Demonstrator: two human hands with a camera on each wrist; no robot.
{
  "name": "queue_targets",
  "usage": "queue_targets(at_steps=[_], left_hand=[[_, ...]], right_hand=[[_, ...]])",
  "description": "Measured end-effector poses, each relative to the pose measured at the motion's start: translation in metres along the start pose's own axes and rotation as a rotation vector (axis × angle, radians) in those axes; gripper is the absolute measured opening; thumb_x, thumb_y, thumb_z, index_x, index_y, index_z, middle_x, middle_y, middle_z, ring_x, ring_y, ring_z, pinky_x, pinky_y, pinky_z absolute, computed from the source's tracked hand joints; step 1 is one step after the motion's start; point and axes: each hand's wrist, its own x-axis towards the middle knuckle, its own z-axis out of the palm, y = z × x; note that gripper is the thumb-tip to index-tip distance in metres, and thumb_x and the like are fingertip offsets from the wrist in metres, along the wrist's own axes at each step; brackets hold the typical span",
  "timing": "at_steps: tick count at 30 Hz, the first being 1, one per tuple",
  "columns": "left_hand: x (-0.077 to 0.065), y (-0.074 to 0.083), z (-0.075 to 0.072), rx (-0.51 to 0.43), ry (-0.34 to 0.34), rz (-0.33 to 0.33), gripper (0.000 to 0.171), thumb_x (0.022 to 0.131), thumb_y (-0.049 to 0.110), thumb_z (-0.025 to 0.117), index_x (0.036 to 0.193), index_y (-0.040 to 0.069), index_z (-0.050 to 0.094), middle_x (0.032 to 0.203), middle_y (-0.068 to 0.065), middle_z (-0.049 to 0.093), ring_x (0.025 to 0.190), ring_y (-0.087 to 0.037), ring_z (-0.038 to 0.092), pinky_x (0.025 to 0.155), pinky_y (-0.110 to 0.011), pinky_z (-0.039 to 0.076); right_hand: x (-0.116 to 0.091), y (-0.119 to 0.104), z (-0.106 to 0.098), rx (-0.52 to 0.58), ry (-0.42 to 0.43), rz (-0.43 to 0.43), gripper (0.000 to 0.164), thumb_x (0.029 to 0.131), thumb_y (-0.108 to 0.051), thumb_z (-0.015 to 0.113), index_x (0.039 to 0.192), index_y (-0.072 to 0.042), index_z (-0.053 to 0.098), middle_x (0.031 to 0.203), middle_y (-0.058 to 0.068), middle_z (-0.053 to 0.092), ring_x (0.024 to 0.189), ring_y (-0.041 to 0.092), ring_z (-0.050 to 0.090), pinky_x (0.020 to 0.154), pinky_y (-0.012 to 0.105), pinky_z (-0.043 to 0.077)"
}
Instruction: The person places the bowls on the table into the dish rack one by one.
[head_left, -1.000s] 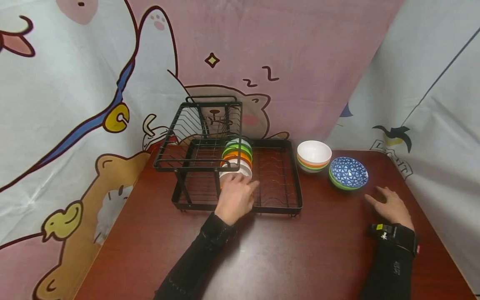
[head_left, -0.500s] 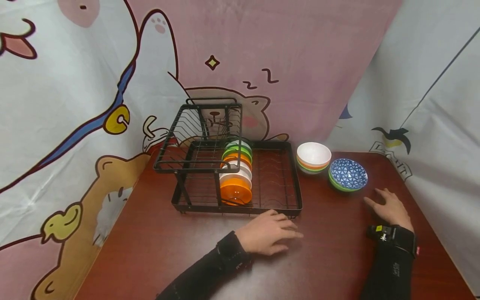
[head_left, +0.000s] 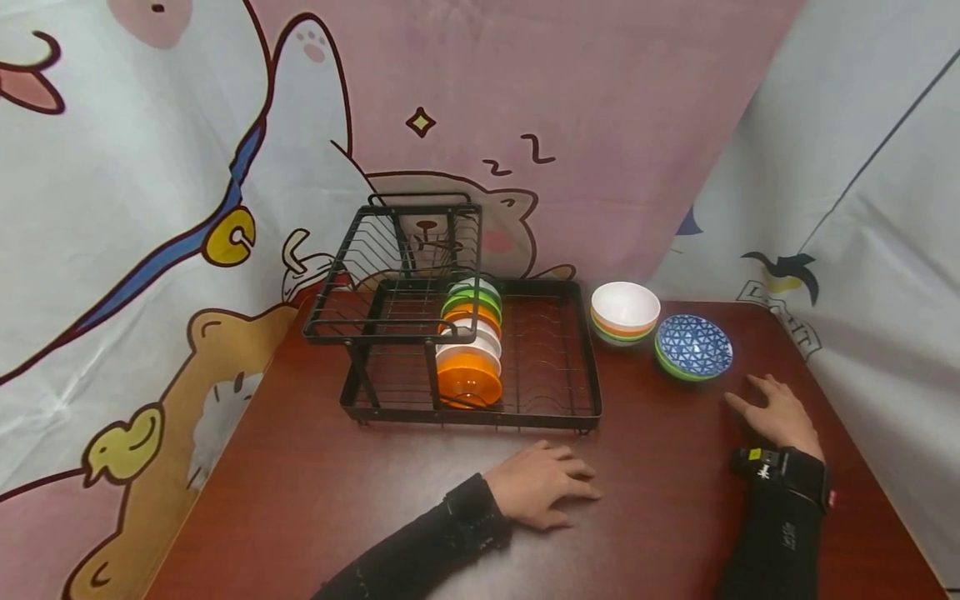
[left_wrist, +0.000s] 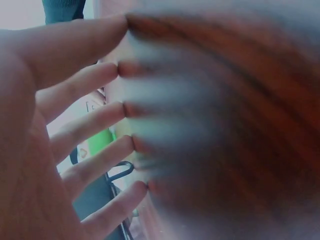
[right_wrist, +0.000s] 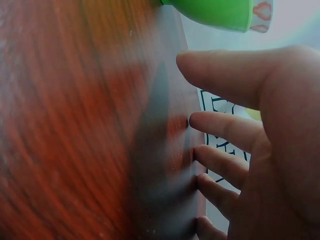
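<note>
My left hand (head_left: 542,486) rests with spread fingertips on the brown table, just in front of the dish rack; its fingertips (left_wrist: 125,109) meet the tabletop in the left wrist view. At the right, my right hand (head_left: 780,417) lies on the table with fingers apart, holding nothing. Nearest to it is a blue-patterned bowl (head_left: 694,345) nested in a green bowl (right_wrist: 220,12). A row of bowls stands on edge in the rack, with an orange bowl (head_left: 469,385) at the front, then white ones, another orange and green behind.
The black two-tier dish rack (head_left: 551,419) stands at the middle back, its upper shelf (head_left: 390,339) over the left half. Right of it is a stack of bowls topped by a white bowl (head_left: 626,305). A printed cloth (head_left: 615,125) hangs behind and along the sides.
My left hand has drawn back from the bowls in the rack, uncovering the front orange bowl, and come down on the table toward me. My right hand has stayed in place.
</note>
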Motion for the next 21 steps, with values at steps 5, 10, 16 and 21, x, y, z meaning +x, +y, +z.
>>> queue_targets(at_steps=[5, 10, 16, 21], left_hand=[[0.001, -0.001, 0.004, 0.007, 0.012, 0.002, 0.052, 0.096, 0.055, 0.067, 0.146, 0.044, 0.057, 0.151, 0.015, 0.056, 0.136, -0.011, 0.052, 0.109, -0.037, 0.048], [0.0, -0.004, 0.004, -0.009, 0.032, 0.028, 0.051, 0.096, 0.053, 0.068, 0.145, 0.044, 0.058, 0.148, 0.014, 0.059, 0.133, -0.01, 0.054, 0.107, -0.033, 0.047], [-0.039, -0.023, -0.021, -0.076, 0.358, 0.088, 0.044, 0.095, 0.035, 0.073, 0.138, 0.032, 0.066, 0.135, 0.011, 0.068, 0.121, -0.008, 0.063, 0.103, -0.026, 0.051], [-0.1, -0.049, -0.076, 0.174, 1.144, 0.147, 0.021, 0.088, 0.018, 0.072, 0.106, 0.012, 0.08, 0.098, -0.002, 0.077, 0.085, -0.016, 0.067, 0.075, -0.027, 0.052]], right_hand=[[0.0, 0.001, 0.001, -0.003, -0.002, -0.004, 0.093, 0.102, -0.063, 0.045, 0.163, 0.002, 0.017, 0.166, 0.038, 0.002, 0.152, 0.064, 0.0, 0.102, 0.09, 0.015], [-0.001, 0.001, 0.003, -0.007, 0.0, -0.01, 0.092, 0.103, -0.063, 0.044, 0.162, 0.003, 0.018, 0.166, 0.039, 0.002, 0.153, 0.063, -0.001, 0.103, 0.09, 0.014], [-0.004, -0.002, 0.003, -0.017, -0.011, -0.002, 0.092, 0.103, -0.062, 0.044, 0.162, 0.003, 0.018, 0.166, 0.038, 0.002, 0.152, 0.064, -0.001, 0.101, 0.091, 0.015], [-0.003, -0.004, -0.002, -0.016, 0.008, 0.003, 0.091, 0.103, -0.062, 0.044, 0.163, 0.001, 0.019, 0.167, 0.037, 0.002, 0.152, 0.063, 0.0, 0.1, 0.092, 0.015]])
